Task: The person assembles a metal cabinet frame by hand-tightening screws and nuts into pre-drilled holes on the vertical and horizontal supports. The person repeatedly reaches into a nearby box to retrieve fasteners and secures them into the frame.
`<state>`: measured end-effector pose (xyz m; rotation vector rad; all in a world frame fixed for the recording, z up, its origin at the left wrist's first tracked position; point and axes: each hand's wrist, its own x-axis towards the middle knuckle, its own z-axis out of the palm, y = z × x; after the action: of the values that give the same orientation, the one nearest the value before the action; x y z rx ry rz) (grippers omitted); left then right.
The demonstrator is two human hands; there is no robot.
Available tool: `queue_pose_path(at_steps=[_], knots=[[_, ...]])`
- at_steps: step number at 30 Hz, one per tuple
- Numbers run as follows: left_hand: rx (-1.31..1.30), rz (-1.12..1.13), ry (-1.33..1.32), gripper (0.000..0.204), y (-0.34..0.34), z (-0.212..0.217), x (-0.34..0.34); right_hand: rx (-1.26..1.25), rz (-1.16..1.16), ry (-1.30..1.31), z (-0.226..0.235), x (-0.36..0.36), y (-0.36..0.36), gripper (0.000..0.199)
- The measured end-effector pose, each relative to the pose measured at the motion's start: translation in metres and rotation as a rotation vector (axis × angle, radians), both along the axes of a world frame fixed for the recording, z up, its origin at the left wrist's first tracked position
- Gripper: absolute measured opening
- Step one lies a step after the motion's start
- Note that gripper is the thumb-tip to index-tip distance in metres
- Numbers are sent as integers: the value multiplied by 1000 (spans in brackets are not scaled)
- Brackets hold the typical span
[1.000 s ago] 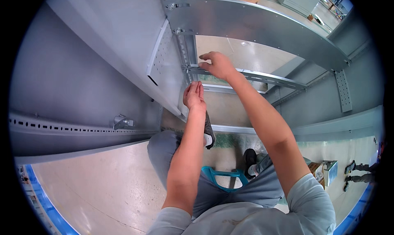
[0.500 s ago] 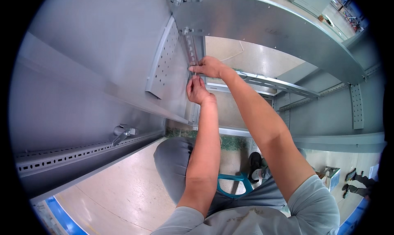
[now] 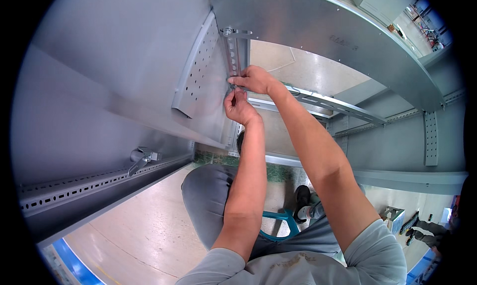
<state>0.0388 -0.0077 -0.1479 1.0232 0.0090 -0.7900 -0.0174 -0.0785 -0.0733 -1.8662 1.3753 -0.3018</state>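
Both my hands meet at the lower visible part of a perforated metal upright (image 3: 232,56) inside a grey sheet-metal cabinet frame. My right hand (image 3: 256,79) reaches in from above, with thumb and fingers pinched against the upright. Just below it, my left hand (image 3: 240,107) has its fingers curled and closed at the same spot. Whatever small part lies between the fingertips is too covered to name. A slotted crossbar (image 3: 343,106) runs rightward from behind my right wrist. Above my hands, a bolt (image 3: 228,32) sits in a slot of a wide metal plate (image 3: 323,29).
A perforated bracket (image 3: 198,68) stands left of my hands. Lower left, a door panel carries a latch (image 3: 143,158) and a punched strip (image 3: 79,193). A teal stool-like frame (image 3: 279,237) is between my legs. Another person's legs (image 3: 430,229) show at far right.
My view has shifted slightly, so the cabinet parts sit a little differently in the picture. Both hands stay at the same spot on the upright, fingers still closed.
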Motion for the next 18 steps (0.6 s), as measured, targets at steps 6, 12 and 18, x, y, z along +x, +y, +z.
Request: queue_pose_path(at_steps=[6,12,18], knots=[[-6,-90,-129,12,3,-6,5,-9,17,-14,-4,-2,-3,49],[-103,-91,-37,12,3,-4,4,-190,8,102,-6,1,2,32],[-146,-111,159,20,11,-2,9,-251,-36,174,5,6,16,29]])
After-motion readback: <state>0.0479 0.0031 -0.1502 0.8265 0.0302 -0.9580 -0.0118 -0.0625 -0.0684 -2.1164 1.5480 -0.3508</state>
